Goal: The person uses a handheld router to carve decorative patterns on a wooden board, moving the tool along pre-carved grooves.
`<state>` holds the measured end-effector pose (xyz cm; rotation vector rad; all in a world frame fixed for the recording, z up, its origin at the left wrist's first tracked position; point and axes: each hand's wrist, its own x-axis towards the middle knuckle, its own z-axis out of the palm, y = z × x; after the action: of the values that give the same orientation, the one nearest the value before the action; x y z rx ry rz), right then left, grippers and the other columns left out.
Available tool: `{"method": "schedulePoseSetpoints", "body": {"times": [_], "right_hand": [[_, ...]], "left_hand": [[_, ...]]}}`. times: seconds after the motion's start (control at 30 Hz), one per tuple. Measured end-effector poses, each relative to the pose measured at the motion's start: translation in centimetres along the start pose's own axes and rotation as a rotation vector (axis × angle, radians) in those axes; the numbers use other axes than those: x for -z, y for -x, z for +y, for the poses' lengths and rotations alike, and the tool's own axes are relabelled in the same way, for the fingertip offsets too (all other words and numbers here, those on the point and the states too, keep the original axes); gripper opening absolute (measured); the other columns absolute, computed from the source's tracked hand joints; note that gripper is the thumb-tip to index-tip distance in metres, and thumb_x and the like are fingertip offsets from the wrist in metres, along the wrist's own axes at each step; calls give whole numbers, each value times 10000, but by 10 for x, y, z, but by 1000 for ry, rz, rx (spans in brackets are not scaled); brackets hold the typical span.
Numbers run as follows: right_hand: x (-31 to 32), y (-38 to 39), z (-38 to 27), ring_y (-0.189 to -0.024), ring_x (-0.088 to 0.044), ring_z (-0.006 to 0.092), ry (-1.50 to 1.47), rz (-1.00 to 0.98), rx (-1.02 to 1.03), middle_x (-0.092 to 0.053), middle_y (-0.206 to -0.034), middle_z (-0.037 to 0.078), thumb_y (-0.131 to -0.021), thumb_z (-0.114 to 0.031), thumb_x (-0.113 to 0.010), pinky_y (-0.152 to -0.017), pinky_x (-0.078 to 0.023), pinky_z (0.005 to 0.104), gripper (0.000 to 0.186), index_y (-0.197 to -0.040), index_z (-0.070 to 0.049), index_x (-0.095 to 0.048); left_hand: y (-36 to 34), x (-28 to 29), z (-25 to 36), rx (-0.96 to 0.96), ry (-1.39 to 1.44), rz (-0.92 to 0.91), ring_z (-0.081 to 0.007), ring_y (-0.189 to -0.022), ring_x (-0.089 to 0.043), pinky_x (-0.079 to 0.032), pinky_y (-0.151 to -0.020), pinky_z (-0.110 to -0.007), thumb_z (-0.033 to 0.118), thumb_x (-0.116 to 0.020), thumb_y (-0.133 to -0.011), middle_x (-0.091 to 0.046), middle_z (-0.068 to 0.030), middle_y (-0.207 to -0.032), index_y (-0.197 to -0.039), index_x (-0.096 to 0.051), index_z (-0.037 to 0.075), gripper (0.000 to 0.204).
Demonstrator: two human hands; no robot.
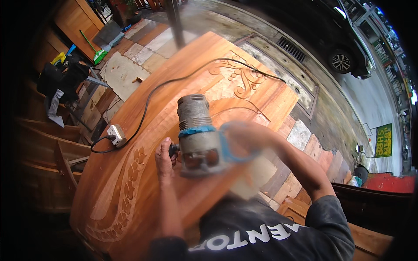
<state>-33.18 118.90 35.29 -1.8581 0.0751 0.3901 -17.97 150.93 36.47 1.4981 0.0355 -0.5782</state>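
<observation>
A grey router (198, 150) with a blue band round its body stands upright over a large carved wooden panel (143, 126). My left hand (165, 158) is closed round the black side knob at the router's left. Just right of the tool, my right hand (238, 135) is smeared by motion, and its fingers cannot be made out. A blurred blue strap or loop (226, 145) runs between that hand and the router's side. Raised scrollwork (244, 82) shows at the panel's far end, and a carved leafy band (128, 191) curves along its near left.
A black cable (152, 93) snakes across the panel. A white power socket block (116, 135) with a plug in it lies at the panel's left edge. Wooden furniture parts (48, 169) are at left, and a green broom (99, 56) behind. A dark car (344, 56) stands beyond the tiled floor.
</observation>
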Motion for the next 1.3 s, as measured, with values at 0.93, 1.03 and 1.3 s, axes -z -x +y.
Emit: {"method": "schedulePoseSetpoints", "body": {"times": [0.93,1.03,1.3], "right_hand": [[11,0,-47,-902,-720,271,209,330,-348,-771,-998,161,-964,-679,-629,-791,-550,399,677,-1171,-52,-776],[12,12,-38,-884,-728,314,290,416,-335,-759,-968,201,-984,-621,-636,-789,-552,407,618,-1138,-39,-775],[13,47,-21,-961,-731,319,159,800,-20,-754,-1051,189,-989,-481,-700,-813,-562,407,473,-1145,-42,-777]], "left_hand": [[-28,2,-7,-93,-85,5,-51,-428,-365,-233,-396,-232,490,-588,-1036,-451,58,-586,-779,-568,136,437],[-24,-7,-6,-86,-109,0,-50,-431,-358,-213,-409,-238,523,-574,-1035,-436,59,-573,-743,-563,138,484],[-33,7,-15,-160,-220,-3,-62,-437,-410,-274,-400,-251,554,-554,-1048,-466,43,-564,-780,-592,121,510]]}}
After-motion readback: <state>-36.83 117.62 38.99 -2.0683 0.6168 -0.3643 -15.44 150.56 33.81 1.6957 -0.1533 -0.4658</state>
